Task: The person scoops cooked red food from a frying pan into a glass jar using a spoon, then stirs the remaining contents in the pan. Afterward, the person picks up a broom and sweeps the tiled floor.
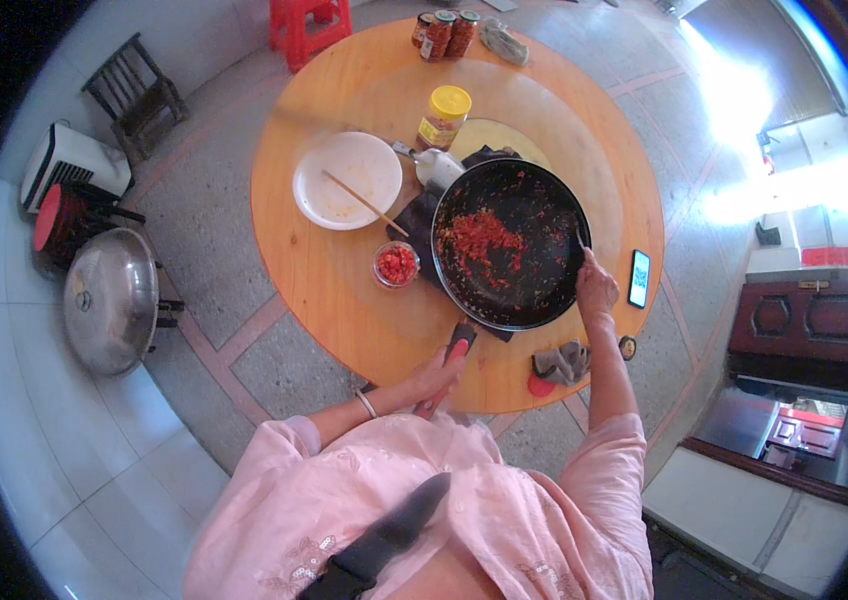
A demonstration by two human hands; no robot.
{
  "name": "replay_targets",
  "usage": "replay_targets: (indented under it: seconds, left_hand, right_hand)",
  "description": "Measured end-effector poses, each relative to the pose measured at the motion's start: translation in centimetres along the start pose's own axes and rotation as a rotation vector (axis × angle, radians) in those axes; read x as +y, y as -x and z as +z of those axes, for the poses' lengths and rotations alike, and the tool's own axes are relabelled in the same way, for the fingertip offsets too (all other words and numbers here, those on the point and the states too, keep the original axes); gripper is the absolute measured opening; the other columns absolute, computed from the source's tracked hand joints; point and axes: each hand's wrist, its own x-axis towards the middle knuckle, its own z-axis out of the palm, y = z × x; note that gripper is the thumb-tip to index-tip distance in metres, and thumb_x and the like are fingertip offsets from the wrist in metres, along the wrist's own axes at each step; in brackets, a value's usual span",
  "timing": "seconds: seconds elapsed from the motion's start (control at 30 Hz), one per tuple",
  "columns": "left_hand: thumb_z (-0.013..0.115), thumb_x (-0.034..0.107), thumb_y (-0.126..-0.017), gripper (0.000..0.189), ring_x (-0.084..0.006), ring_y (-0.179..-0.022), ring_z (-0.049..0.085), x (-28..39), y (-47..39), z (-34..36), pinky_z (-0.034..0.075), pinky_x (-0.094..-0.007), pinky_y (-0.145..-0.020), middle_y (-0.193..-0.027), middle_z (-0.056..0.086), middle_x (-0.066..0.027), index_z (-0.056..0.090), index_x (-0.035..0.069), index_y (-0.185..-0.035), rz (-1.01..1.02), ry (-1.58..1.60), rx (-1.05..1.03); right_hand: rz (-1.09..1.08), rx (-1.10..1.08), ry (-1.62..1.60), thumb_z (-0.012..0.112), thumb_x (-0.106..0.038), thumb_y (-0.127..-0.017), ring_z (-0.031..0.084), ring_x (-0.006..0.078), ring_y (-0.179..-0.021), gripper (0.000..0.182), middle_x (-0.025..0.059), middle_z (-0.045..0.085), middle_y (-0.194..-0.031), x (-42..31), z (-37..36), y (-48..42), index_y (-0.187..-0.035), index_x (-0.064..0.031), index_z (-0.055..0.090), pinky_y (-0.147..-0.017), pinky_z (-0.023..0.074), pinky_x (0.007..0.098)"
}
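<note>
A black frying pan [512, 300] rests on dark cloth [413, 217] on the round wooden table, tilted a little. Chopped red chili [480, 238] lies heaped in its left half, with bits scattered over the rest. My left hand [439, 379] grips the pan's red and black handle [458, 348]. At the pan's right rim, my right hand [596, 286] is closed around a thin metal utensil [581, 240], whose kind I cannot make out. Left of the pan stands an open glass jar [396, 265] filled with chopped red chili.
A white bowl [347, 180] with a chopstick [364, 201] across it sits left, near a yellow-lidded jar [443, 116]. Three filled jars [446, 36] stand at the far edge. A phone [639, 278], a grey cloth [563, 363] and a jar lid [627, 347] lie to the right.
</note>
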Motion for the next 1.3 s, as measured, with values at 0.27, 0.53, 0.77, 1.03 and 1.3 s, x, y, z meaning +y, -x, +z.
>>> replay_targets:
  seconds: [0.27, 0.53, 0.77, 1.03, 1.3]
  left_hand:
    - [0.038, 0.045, -0.088, 0.042, -0.0126, -0.049, 0.048, -1.4, 0.4, -1.1, 0.039, -0.0262, -0.043, -0.07, 0.049, -0.0046, 0.042, 0.006, -0.101, 0.103, -0.021, -0.001]
    - [0.039, 0.041, -0.088, 0.04, -0.0109, -0.053, 0.046, 1.3, 3.1, -2.1, 0.039, -0.026, -0.047, -0.068, 0.046, -0.0024, 0.042, 0.004, -0.103, 0.116, -0.135, -0.147]
    - [0.048, 0.024, -0.086, 0.03, -0.0093, -0.054, 0.045, -0.8, 2.8, -1.6, 0.039, -0.024, -0.048, -0.068, 0.047, -0.0014, 0.043, 0.002, -0.106, 0.149, -0.078, -0.118]
    - [0.049, 0.022, -0.084, 0.037, -0.0103, -0.061, 0.047, -2.2, 2.6, -1.6, 0.04, -0.0244, -0.053, -0.074, 0.05, -0.0031, 0.042, 0.002, -0.115, 0.181, -0.145, -0.018]
    - [0.051, 0.025, -0.084, 0.041, -0.0179, -0.082, 0.05, 0.9, 4.4, -0.9, 0.043, -0.0291, -0.073, -0.091, 0.051, -0.0088, 0.043, -0.001, -0.115, -0.016, -0.097, -0.001]
  right_hand:
    - [0.028, -0.159, 0.04, 0.042, -0.02, -0.085, 0.062, 0.0329, -0.067, 0.028, 0.0157, 0.062, -0.073, -2.2, -1.2, 1.2, -0.109, -0.0268, 0.052, -0.06, 0.0488, 0.044]
    - [-0.013, -0.296, -0.041, 0.04, -0.02, -0.084, 0.061, 0.0364, -0.074, 0.028, 0.0201, 0.062, -0.076, -5.2, -0.1, 2.2, -0.108, -0.0201, 0.055, -0.067, 0.048, 0.0465]
    - [-0.089, -0.346, -0.063, 0.047, -0.02, -0.082, 0.059, 0.0366, -0.081, 0.03, 0.0191, 0.061, -0.086, -1.2, 3.6, 1.0, -0.111, -0.018, 0.053, -0.072, 0.0461, 0.0466]
    - [0.001, -0.25, 0.025, 0.041, -0.019, -0.086, 0.061, 0.0337, -0.074, 0.027, 0.0153, 0.062, -0.076, -2.6, 0.0, -2.0, -0.111, -0.0219, 0.051, -0.065, 0.0471, 0.0444]
    - [-0.243, -0.045, -0.156, 0.042, -0.013, -0.084, 0.061, 0.031, -0.071, 0.031, 0.011, 0.061, -0.079, -0.8, -0.2, -3.3, -0.112, -0.0221, 0.051, -0.062, 0.0475, 0.0418]
